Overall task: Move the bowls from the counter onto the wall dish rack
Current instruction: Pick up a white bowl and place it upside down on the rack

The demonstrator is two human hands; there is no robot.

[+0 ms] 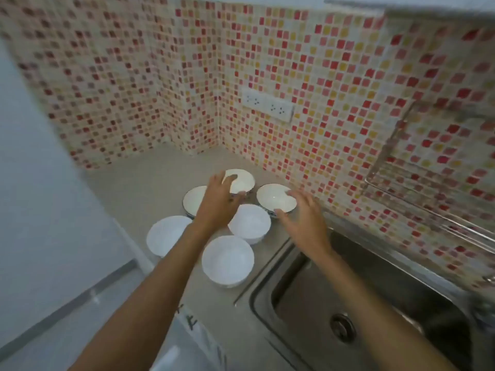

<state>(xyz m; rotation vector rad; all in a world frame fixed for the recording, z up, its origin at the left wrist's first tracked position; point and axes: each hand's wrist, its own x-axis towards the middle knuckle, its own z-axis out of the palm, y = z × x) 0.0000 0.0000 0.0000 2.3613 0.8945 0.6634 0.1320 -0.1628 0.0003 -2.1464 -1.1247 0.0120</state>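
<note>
Several white bowls stand close together on the beige counter [150, 183]. My left hand [218, 199] reaches over the far bowl [242, 180], fingers spread on its rim, partly covering a dark-rimmed bowl [194, 198] to its left. My right hand [302, 215] hovers with fingers apart at the near rim of another dark-rimmed bowl [276, 199]. Three plain white bowls sit nearer: one at the left [166, 234], one in the middle [250, 222], one at the front [227, 259]. The wire wall dish rack [428, 210] hangs on the mosaic wall at the right.
A steel sink [361, 303] with its drain [342, 328] lies right of the bowls, below the rack. A white wall socket [267, 107] sits above the counter. A white bag or sheet [187, 344] lies at the front edge.
</note>
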